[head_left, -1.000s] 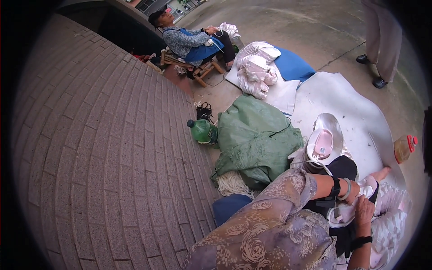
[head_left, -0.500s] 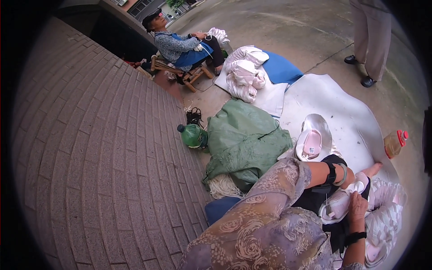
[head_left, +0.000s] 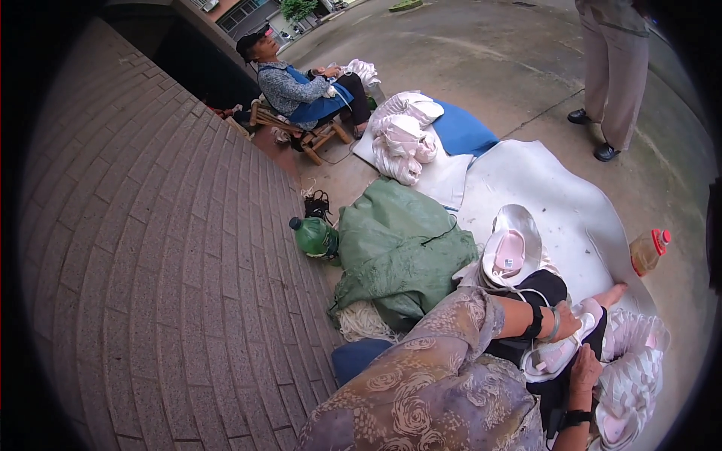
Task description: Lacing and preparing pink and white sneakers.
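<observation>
A white canvas shoe with a pale pink insole rests across my dark-trousered lap. My left hand is closed on the white fabric at the shoe's upper end; its fingertips are partly hidden. Just below it, my right hand is beside the shoe with its fingers drawn together. Whatever lies between those fingers is too small to make out. Another white shoe, with a pink insole and a loose lace, lies beyond my left forearm.
White shoes in a bundle lie at my right. A green woven sack, a green bottle and a brick wall are leftward. A red-capped bottle stands by the white sheet. One person sits; another stands.
My right hand has moved down and away from my left hand, which keeps its hold on the shoe. The whole view has shifted slightly.
</observation>
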The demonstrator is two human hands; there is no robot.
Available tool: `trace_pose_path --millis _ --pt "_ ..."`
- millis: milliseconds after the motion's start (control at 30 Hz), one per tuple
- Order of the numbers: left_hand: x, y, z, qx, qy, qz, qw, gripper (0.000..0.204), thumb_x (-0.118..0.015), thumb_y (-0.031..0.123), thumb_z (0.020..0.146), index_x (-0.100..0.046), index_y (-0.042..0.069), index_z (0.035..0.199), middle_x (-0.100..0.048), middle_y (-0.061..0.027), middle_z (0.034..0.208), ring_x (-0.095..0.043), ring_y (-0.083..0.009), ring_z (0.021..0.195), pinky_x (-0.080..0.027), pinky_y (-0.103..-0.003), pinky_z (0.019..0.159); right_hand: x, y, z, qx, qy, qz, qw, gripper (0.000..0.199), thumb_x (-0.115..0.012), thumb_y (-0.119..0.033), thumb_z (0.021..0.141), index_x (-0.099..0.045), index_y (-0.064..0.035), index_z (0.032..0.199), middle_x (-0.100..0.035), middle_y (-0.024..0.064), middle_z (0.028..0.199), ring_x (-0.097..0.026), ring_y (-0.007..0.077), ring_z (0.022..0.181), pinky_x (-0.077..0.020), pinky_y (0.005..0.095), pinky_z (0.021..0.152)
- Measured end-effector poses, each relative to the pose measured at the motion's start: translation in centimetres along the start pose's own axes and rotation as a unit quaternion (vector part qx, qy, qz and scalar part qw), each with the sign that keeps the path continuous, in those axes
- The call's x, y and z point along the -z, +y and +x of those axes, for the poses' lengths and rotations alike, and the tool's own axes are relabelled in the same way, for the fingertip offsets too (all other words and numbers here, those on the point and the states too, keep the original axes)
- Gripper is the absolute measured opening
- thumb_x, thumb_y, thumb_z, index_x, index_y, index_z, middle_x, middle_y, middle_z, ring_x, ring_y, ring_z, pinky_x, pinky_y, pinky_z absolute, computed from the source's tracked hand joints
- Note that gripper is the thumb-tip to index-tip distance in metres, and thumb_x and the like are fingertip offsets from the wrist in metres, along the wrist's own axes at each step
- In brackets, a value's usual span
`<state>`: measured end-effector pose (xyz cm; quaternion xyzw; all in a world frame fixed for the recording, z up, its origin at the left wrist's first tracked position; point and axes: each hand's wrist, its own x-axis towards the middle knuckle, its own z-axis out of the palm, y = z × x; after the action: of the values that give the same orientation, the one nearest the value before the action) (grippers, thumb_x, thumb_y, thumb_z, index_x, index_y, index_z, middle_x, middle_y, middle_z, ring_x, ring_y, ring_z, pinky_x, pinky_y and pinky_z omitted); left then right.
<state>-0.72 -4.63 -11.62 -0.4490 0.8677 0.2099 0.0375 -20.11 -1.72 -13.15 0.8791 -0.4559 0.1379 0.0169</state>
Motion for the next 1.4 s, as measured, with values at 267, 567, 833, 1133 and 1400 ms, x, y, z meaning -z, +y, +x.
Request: trace_pose_path --millis 267,567,833,1133,1400 --pt "0.4 -1.3 -1.4 -0.049 0.103 -0.056 0.992 0.038 -0.061 0.019 0.056 -0.046 0.006 0.087 -0.058 -0.0144 0.074 -0.058 -0.0319 0.074 -0.040 -0.041 0.062 -1.4 0.5 -3.0 -0.007 0.053 0.069 0.996 0.007 -0.050 -0.010 0.081 -0.050 -0.0046 0.085 -0.049 0.0122 0.063 -0.051 0.0304 0.053 -0.0381 0.0389 0.043" --pt "1.7 -4.6 -4.6 -0.147 0.210 0.044 0.966 0.016 -0.053 0.013 0.064 -0.047 0.009 0.079 -0.051 -0.0076 0.053 -0.055 -0.0281 0.049 -0.038 -0.037 0.040 -2.9 1.5 -3.6 -0.058 0.050 0.121 0.990 0.014 -0.053 -0.009 0.080 -0.056 -0.0021 0.092 -0.060 0.0144 0.081 -0.059 0.0288 0.068 -0.0476 0.0340 0.057" --pt "3.5 -6.7 -7.8 -0.133 0.190 0.056 0.971 0.010 -0.047 0.019 0.073 -0.051 0.012 0.080 -0.056 -0.0093 0.061 -0.057 -0.0283 0.055 -0.043 -0.038 0.045 -2.3 2.0 -5.2 -0.048 0.104 0.181 0.977 0.013 -0.053 -0.008 0.081 -0.055 -0.0013 0.091 -0.060 0.0165 0.078 -0.059 0.0307 0.064 -0.0470 0.0351 0.055" --pt "4.4 -14.3 -11.8 -0.060 0.258 0.091 0.960 0.004 -0.046 0.013 0.073 -0.047 0.013 0.076 -0.051 -0.0064 0.066 -0.055 -0.0264 0.058 -0.044 -0.036 0.047 0.6 9.0 -17.9 -0.177 -0.007 0.041 0.983 0.019 -0.053 -0.008 0.079 -0.055 -0.0011 0.097 -0.060 0.0158 0.081 -0.059 0.0307 0.069 -0.0461 0.0367 0.059" --pt "5.4 -17.1 -18.3 0.121 0.221 0.030 0.967 0.008 -0.049 0.017 0.079 -0.050 0.010 0.078 -0.053 -0.0135 0.065 -0.052 -0.0349 0.061 -0.041 -0.042 0.052 5.6 10.0 -25.3 -0.354 0.032 -0.033 0.934 0.014 -0.052 -0.018 0.082 -0.056 -0.0085 0.091 -0.058 0.0155 0.074 -0.057 0.0321 0.066 -0.0442 0.0367 0.057"
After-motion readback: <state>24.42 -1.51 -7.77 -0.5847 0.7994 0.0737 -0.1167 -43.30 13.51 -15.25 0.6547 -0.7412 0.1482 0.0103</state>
